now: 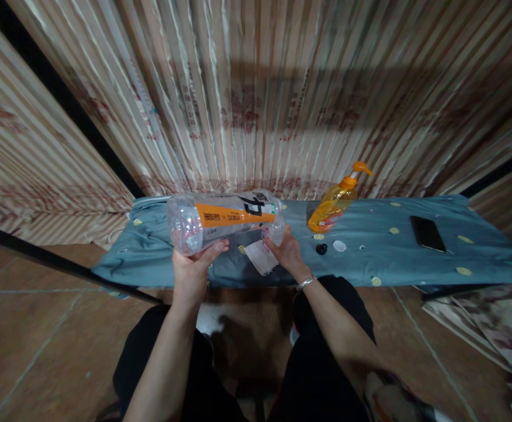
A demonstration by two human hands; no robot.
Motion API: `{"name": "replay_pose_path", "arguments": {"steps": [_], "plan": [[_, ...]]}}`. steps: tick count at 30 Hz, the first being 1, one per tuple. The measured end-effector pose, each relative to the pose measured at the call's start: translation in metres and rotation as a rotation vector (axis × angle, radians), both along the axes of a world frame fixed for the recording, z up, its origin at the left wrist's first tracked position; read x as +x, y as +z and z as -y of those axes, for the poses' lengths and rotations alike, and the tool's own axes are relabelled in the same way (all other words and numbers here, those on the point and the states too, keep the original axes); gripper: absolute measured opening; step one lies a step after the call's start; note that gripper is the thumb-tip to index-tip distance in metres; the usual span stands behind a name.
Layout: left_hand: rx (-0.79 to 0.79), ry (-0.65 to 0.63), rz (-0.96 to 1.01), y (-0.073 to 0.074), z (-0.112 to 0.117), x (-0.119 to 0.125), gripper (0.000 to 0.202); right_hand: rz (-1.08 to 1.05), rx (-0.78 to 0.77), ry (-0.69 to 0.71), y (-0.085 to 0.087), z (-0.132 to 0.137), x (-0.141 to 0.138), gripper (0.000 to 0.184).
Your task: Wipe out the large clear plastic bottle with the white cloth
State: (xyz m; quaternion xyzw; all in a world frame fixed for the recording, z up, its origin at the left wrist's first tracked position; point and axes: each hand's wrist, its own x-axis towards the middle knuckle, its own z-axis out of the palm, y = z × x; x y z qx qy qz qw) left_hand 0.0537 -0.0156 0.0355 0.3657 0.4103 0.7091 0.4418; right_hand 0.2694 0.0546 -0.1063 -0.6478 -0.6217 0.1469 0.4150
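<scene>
- Left hand point(190, 271) grips the bottle point(224, 219) base; right hand point(285, 249) clasps its neck.
- Keep it level over the counter point(387, 258), clear of the wipe point(261, 257).

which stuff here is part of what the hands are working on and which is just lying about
In hand: clear plastic bottle, held sideways by left hand and right hand; white cloth beneath.

Lying about: orange pump bottle, black phone, black cap, white cap.
</scene>
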Motion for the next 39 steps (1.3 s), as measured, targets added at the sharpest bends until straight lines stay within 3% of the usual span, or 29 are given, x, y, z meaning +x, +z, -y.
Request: {"name": "replay_pose_path", "arguments": {"steps": [39], "plan": [[0.011,0.001,0.005,0.003,0.000,0.002,0.043,-0.050,0.102,0.013,-0.013,-0.005,0.003,0.050]]}}
